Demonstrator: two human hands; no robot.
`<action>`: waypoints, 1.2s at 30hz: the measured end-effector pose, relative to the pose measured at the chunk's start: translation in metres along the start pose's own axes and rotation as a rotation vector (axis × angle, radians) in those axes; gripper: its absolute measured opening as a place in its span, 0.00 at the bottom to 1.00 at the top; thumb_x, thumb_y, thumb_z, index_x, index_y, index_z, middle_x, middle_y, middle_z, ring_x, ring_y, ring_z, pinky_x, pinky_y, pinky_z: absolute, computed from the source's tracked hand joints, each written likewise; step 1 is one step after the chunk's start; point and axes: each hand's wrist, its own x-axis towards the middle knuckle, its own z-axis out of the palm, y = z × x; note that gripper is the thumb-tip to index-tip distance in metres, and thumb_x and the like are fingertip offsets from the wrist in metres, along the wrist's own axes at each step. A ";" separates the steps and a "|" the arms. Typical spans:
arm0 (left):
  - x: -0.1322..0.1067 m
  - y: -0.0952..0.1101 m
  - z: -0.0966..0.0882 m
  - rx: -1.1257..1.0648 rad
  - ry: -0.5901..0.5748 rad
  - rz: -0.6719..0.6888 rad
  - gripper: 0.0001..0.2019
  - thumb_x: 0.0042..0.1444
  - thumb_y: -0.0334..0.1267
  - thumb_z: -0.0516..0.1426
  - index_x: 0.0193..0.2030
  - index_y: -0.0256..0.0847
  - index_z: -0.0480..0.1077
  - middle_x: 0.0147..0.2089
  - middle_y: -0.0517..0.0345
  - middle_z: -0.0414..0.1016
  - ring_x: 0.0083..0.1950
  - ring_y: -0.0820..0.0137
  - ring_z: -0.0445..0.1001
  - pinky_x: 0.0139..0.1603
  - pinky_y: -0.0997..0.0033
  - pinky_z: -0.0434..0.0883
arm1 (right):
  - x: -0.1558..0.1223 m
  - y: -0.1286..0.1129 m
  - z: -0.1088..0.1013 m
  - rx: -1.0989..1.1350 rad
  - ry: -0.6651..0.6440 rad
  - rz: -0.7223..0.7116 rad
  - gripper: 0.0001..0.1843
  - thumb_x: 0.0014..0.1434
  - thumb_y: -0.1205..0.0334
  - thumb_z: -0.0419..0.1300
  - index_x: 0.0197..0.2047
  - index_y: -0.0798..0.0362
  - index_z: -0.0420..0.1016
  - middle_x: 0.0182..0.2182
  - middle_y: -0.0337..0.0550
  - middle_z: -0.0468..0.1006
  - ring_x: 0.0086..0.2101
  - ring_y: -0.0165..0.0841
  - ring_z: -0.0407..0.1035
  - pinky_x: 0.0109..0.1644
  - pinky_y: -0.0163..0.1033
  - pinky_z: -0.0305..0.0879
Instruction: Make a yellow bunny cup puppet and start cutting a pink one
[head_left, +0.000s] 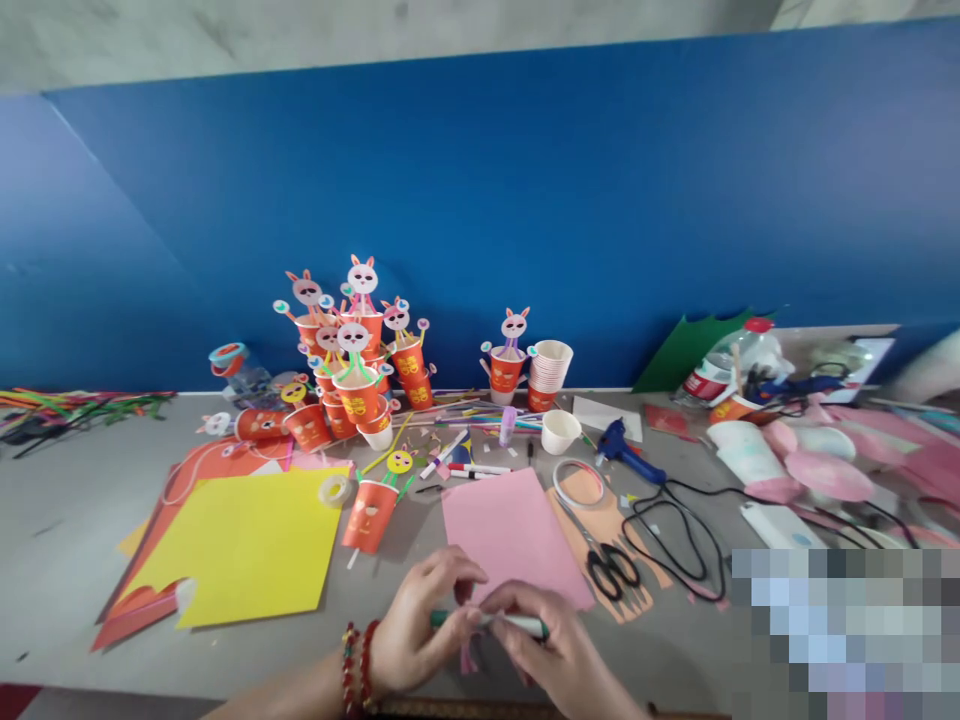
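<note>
At the table's near edge, my left hand (427,620) and my right hand (551,640) are close together, fingers closed in a pinch. Between them lies a white marker (525,624) with green ends, one by each hand. Below my left fingertips hangs a small pink piece (468,658), partly hidden; whether I grip it is unclear. A pink paper sheet (502,520) lies just beyond my hands. To the left leans a red paper cup (370,515) with a yellow face on green stems.
Yellow paper (247,550) lies left, beside a tape roll (334,490). Decorated red cups (356,400) cluster behind. Scissors (611,570) rest on orange paper at right, near a blue glue gun (630,455) and its black cord. Stacked white cups (551,365) stand at the back.
</note>
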 end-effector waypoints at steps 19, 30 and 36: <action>0.093 -0.052 -0.043 0.742 -0.393 -0.183 0.10 0.65 0.39 0.51 0.37 0.42 0.72 0.37 0.54 0.79 0.37 0.65 0.77 0.40 0.71 0.70 | 0.015 0.020 -0.045 0.068 0.508 -0.010 0.34 0.62 0.34 0.56 0.56 0.54 0.68 0.23 0.40 0.75 0.18 0.29 0.61 0.20 0.32 0.60; 0.137 -0.094 -0.075 0.907 -0.409 -0.178 0.12 0.62 0.37 0.54 0.51 0.39 0.72 0.57 0.43 0.74 0.60 0.54 0.71 0.60 0.55 0.67 | -0.051 0.055 -0.105 -0.748 0.751 -0.073 0.22 0.65 0.41 0.54 0.36 0.49 0.78 0.34 0.47 0.82 0.25 0.35 0.75 0.27 0.35 0.71; 0.064 -0.066 -0.030 0.760 -0.582 -0.120 0.15 0.64 0.41 0.53 0.55 0.44 0.71 0.59 0.51 0.74 0.60 0.60 0.71 0.62 0.60 0.67 | -0.063 0.070 -0.110 -1.096 0.689 -0.075 0.18 0.67 0.46 0.50 0.42 0.49 0.74 0.39 0.50 0.82 0.28 0.39 0.79 0.31 0.40 0.74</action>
